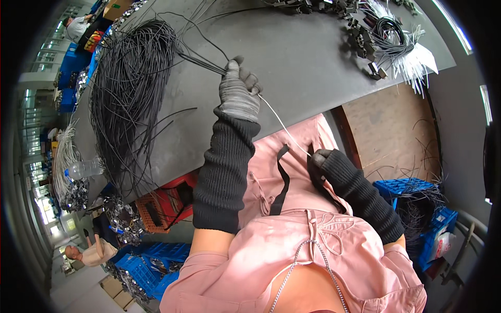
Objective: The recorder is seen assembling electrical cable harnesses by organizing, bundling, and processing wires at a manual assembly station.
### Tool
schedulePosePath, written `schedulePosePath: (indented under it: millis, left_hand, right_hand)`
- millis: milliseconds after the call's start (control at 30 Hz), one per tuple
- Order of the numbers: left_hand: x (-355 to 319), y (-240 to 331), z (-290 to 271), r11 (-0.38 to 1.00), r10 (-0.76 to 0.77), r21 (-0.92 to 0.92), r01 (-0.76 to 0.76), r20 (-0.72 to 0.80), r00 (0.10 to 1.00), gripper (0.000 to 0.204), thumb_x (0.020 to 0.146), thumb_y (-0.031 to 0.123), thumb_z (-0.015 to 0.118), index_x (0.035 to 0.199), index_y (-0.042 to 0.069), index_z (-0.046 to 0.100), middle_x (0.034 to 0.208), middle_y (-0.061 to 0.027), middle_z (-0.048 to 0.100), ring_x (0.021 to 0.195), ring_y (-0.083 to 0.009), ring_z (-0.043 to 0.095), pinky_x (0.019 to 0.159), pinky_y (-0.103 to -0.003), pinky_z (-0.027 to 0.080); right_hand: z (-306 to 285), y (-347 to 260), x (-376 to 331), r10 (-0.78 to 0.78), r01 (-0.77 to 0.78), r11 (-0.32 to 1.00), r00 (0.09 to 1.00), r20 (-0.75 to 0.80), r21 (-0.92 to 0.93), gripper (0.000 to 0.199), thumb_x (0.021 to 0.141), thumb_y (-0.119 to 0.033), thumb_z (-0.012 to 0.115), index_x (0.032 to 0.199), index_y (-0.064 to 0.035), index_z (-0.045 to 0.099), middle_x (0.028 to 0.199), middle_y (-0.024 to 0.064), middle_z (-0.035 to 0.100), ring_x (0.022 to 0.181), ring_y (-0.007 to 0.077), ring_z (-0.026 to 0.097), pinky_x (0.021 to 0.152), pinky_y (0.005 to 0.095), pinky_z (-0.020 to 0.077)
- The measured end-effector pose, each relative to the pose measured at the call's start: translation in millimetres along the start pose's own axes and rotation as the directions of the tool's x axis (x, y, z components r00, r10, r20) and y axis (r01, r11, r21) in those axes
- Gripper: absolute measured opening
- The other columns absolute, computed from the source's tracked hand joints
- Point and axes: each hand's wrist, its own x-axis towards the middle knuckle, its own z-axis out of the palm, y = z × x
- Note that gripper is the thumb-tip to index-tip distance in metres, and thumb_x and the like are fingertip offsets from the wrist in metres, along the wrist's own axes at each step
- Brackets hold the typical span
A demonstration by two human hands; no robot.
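Note:
My left hand (pixel 240 93), in a grey striped glove, is closed above the table's near edge. It grips several thin black cables (pixel 203 63) that run up and left toward a big loose bundle of black cables (pixel 133 68) on the table. From the same fist a thin white cable (pixel 282 123) slants down to the right, fairly taut. Its lower end reaches my right hand (pixel 322 158), which pinches it low over my pink apron. Black knitted sleeves cover both forearms. The right fingertips are partly hidden.
Grey metal table (pixel 292 57) spans the front. Dark connector blocks (pixel 365 44) and a coiled black cable (pixel 389 32) lie far right. A plastic bottle (pixel 86 168) stands left, near a red crate (pixel 177 201). Blue crates (pixel 402 186) with black cables sit right. Two people are farther off at left.

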Motion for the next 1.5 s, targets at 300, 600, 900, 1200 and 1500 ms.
schedulePosePath:
  millis: [300, 600, 900, 1200, 1500]
  left_hand:
    - [8.4, 2.2, -20.3, 0.979, -0.189, -0.062, 0.193, 0.070, 0.979, 0.016, 0.088, 0.021, 0.053, 0.096, 0.008, 0.053, 0.061, 0.0040, 0.032, 0.051, -0.0090, 0.032, 0.045, -0.022, 0.032]
    - [-5.9, 3.6, -11.5, 0.984, -0.170, -0.060, 0.168, -0.041, 0.984, 0.016, 0.089, 0.020, 0.051, 0.096, 0.006, 0.054, 0.062, 0.0029, 0.042, 0.051, -0.0097, 0.038, 0.046, -0.023, 0.038]
    - [11.8, 24.8, -29.8, 0.973, -0.150, -0.165, 0.159, 0.068, 0.986, 0.019, 0.090, 0.022, 0.048, 0.097, 0.007, 0.058, 0.083, -0.0064, 0.063, 0.071, -0.0200, 0.060, 0.060, -0.034, 0.053]
    - [29.6, -5.2, -39.3, 0.973, -0.110, 0.164, 0.160, -0.277, 0.955, 0.019, 0.090, 0.034, 0.046, 0.092, 0.018, 0.057, 0.071, 0.0045, 0.043, 0.048, -0.0085, 0.034, 0.041, -0.023, 0.029]
    - [9.8, -31.0, -45.1, 0.958, -0.202, 0.135, 0.254, -0.315, 0.927, 0.021, 0.090, 0.037, 0.046, 0.096, 0.017, 0.052, 0.063, 0.0032, 0.037, 0.041, -0.0100, 0.030, 0.035, -0.025, 0.026]
  right_hand:
    - [25.7, -7.7, 6.2, 0.374, -0.419, 0.783, 0.908, 0.191, 0.459, 0.021, 0.087, -0.015, 0.044, 0.088, -0.0004, 0.058, 0.074, 0.0067, 0.060, 0.070, 0.0126, 0.059, 0.064, 0.0239, 0.0472]
    - [43.5, -13.6, 69.1, -0.409, 0.353, 0.861, 0.908, -0.088, -0.366, 0.021, 0.088, -0.017, 0.045, 0.095, -0.0012, 0.057, 0.079, 0.0047, 0.058, 0.071, 0.0114, 0.054, 0.065, 0.0238, 0.0447]
    - [32.4, -43.7, 50.5, 0.230, -0.240, 0.926, 0.971, 0.071, 0.291, 0.031, 0.094, -0.022, 0.034, 0.086, -0.0061, 0.060, 0.059, 0.0010, 0.052, 0.049, 0.0107, 0.045, 0.051, 0.0230, 0.0403]
    - [68.7, -7.8, 33.6, -0.259, 0.237, 0.932, 0.965, -0.046, -0.274, 0.022, 0.066, -0.004, 0.060, 0.087, -0.0046, 0.054, 0.079, 0.0137, 0.058, 0.067, 0.0289, 0.057, 0.057, 0.0348, 0.0470]
    - [72.2, -15.9, 35.8, -0.170, 0.152, 0.934, 0.985, -0.030, -0.323, 0.018, 0.068, 0.001, 0.058, 0.085, -0.0024, 0.055, 0.080, 0.0156, 0.057, 0.069, 0.0303, 0.059, 0.061, 0.0349, 0.0486]
